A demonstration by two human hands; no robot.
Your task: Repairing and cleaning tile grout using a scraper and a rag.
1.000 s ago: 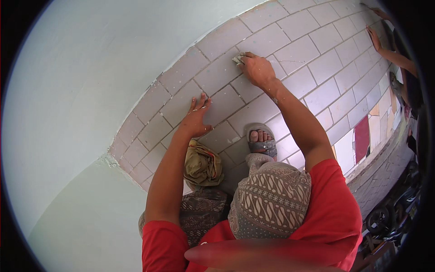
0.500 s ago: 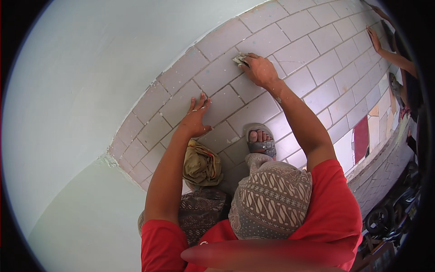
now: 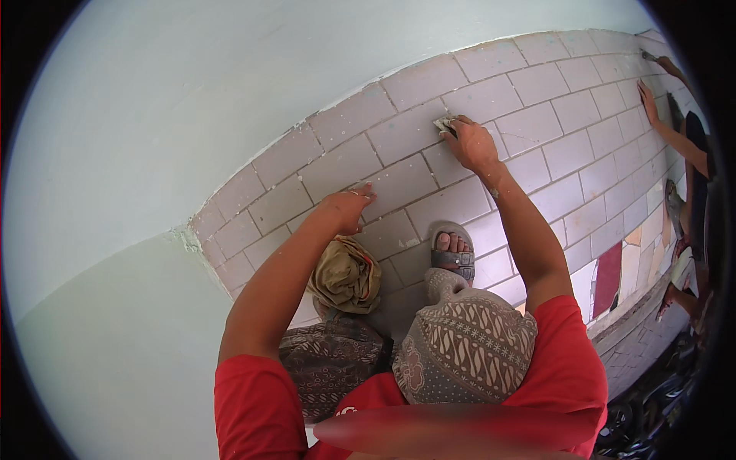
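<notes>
Pinched in my right hand (image 3: 473,144) is a small flat scraper-like piece (image 3: 443,124), pale and smeared with whitish paste. It rests against the tiled floor (image 3: 402,185), close to a joint between tiles. The tiles are light pinkish-grey with darker joints and small white specks. My left hand (image 3: 349,208) holds nothing; its fingers stretch toward the right over the tiles, thumb apart. Some of those fingers overlap each other in this view. Just below that hand sits a bunched olive-brown cloth (image 3: 346,277).
A pale wall (image 3: 207,100) meets the tiles along a rough white edge. My sandaled foot (image 3: 452,251) stands between my arms. At the far right, a co-worker's hand (image 3: 649,100) lies on the tiles, the other hand (image 3: 671,69) holding a tool. Multicoloured tile pieces (image 3: 609,280) border the floor.
The view has shifted, so the floor sits differently in it. My left hand's fingers, spread upward before, now point right and lie closer together. The right hand keeps its hold on the scraper-like piece.
</notes>
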